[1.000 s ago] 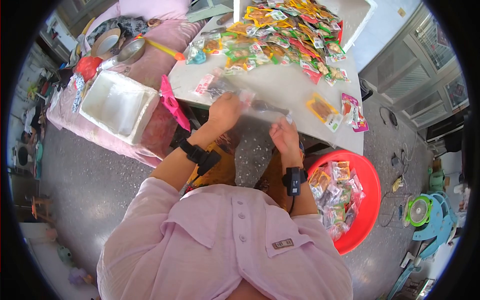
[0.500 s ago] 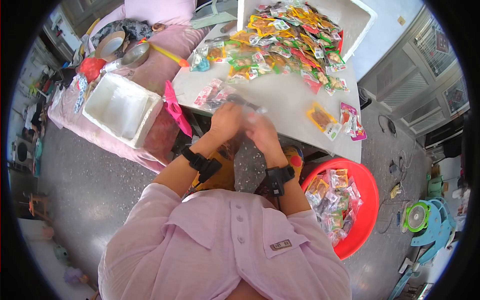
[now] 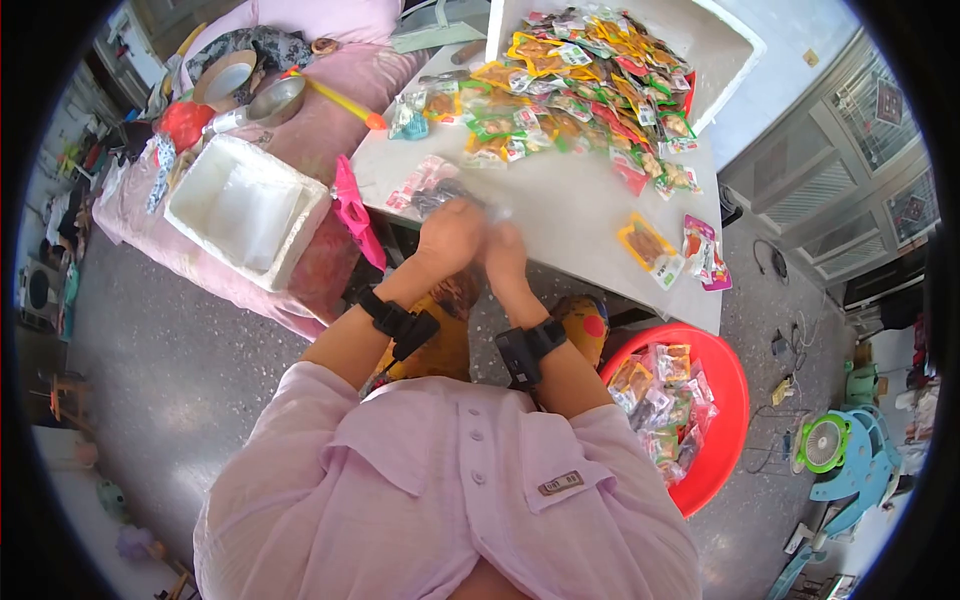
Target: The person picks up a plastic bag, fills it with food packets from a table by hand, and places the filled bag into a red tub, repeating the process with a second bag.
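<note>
My left hand (image 3: pixel 450 238) and my right hand (image 3: pixel 504 258) are close together over the near edge of the white table (image 3: pixel 590 240). Between their closed fingers is a clear plastic bag (image 3: pixel 494 212), blurred and mostly covered by the hands. Just beyond the left hand lies a dark packet (image 3: pixel 440 193) in clear wrapping, beside a packet with pink and white print (image 3: pixel 424 174). Farther back, a large heap of colourful sealed food packets (image 3: pixel 590 85) spills out of a white foam box (image 3: pixel 725 55). A yellow packet (image 3: pixel 648 245) and a pink packet (image 3: pixel 708 255) lie to the right.
On the floor at my right stands a red tub (image 3: pixel 728 400) holding several bagged packets. To the left, a white foam box (image 3: pixel 290 250) rests on a pink-covered bed (image 3: pixel 140 225), near a pan (image 3: pixel 275 105). A bright pink item (image 3: pixel 355 215) hangs at the table's left edge.
My right hand has moved left and turned more upright, closing up to the left hand. The clear bag shows less between them. The view has shifted slightly.
</note>
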The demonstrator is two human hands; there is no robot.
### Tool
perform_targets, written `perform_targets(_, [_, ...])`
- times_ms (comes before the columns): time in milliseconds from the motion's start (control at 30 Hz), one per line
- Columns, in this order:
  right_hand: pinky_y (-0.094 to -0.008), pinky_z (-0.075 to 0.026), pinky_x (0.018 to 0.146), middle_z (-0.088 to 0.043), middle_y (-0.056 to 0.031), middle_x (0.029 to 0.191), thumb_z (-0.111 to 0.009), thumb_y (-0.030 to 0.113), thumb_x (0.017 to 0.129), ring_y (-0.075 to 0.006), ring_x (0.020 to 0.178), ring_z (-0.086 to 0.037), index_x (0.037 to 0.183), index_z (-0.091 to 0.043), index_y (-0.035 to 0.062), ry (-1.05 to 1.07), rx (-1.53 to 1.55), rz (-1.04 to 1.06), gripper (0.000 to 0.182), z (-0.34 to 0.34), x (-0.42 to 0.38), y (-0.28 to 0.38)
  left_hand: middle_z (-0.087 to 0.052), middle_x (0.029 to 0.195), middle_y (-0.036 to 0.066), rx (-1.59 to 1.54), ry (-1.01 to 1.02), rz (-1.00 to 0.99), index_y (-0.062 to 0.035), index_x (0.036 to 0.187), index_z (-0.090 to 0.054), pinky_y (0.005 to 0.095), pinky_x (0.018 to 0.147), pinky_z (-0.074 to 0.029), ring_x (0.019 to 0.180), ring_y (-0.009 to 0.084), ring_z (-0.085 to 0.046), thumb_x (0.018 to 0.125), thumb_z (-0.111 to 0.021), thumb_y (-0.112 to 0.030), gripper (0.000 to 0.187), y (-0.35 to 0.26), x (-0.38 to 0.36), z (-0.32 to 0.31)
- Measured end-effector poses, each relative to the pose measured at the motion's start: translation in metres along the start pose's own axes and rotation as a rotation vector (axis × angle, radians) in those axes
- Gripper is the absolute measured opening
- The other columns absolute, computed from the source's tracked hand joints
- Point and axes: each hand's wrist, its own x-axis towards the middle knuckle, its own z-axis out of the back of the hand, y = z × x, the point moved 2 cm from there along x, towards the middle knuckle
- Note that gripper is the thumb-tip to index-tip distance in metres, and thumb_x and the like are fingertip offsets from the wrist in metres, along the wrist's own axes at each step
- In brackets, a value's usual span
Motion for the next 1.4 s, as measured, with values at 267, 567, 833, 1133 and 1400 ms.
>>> perform_targets(267, [-0.0247,-0.036,0.044,-0.046,-0.0037,0.053,-0.044,0.014,0.082,-0.0091,0.048,-0.044,0.063,-0.043,0.0022,-0.047,-0.355,0.186,0.023,0.001,-0.008,-0.032,-0.049,0.075,0.012,-0.01,0.024,-0.001,-0.0039,0.072,-0.048,0.0396,0.065,-0.041,0.074,0.0315,-0.048,0.069,-0.049,-0.008,0.005,0.002,-0.013,-0.002])
perform_targets(567, [-0.0219,-0.036,0.044,-0.049,-0.0034,0.066,-0.042,0.009,0.082,-0.0097,0.052,-0.045,0.072,-0.046,0.0037,0.07,0.105,-0.278,0.011,-0.02,-0.015,-0.024,-0.049,0.075,0.013,-0.062,0.057,-0.026,-0.0039,0.072,-0.048,0.0388,0.065,-0.041,0.074,0.0313,-0.048,0.07,-0.049,-0.009,0.006,0.005,-0.018,-0.002])
perform_targets(833, [-0.0225,-0.04,0.047,-0.051,-0.0027,0.079,-0.042,0.007,0.08,-0.011,0.066,-0.05,0.086,-0.047,0.0058,0.175,0.379,0.097,0.008,-0.018,0.046,-0.089,-0.05,0.077,0.014,-0.06,0.035,-0.09,-0.0048,0.078,-0.052,0.0385,0.067,-0.041,0.076,0.0312,-0.049,0.071,-0.048,-0.009,0.009,0.005,-0.012,0.0])
perform_targets(1133, [-0.0199,-0.036,0.043,-0.052,-0.0014,0.067,-0.05,0.013,0.075,-0.0089,0.052,-0.048,0.08,-0.052,0.0051,0.085,0.144,-0.294,0.01,0.041,0.009,-0.021,-0.048,0.098,0.011,0.055,-0.123,-0.06,-0.0079,0.094,-0.05,0.0401,0.078,-0.037,0.092,0.029,-0.046,0.06,-0.064,-0.014,0.037,-0.003,-0.044,0.008])
perform_targets(1400, [-0.0189,-0.035,0.044,-0.053,-0.0034,0.069,-0.048,0.014,0.076,-0.0079,0.055,-0.05,0.09,-0.051,0.0048,-0.028,0.039,-0.116,0.017,0.062,0.003,-0.016,-0.044,0.104,0.012,0.289,-0.184,-0.193,-0.009,0.093,-0.052,0.043,0.082,-0.033,0.101,0.0292,-0.041,0.057,-0.061,-0.013,0.038,0.02,-0.056,-0.011])
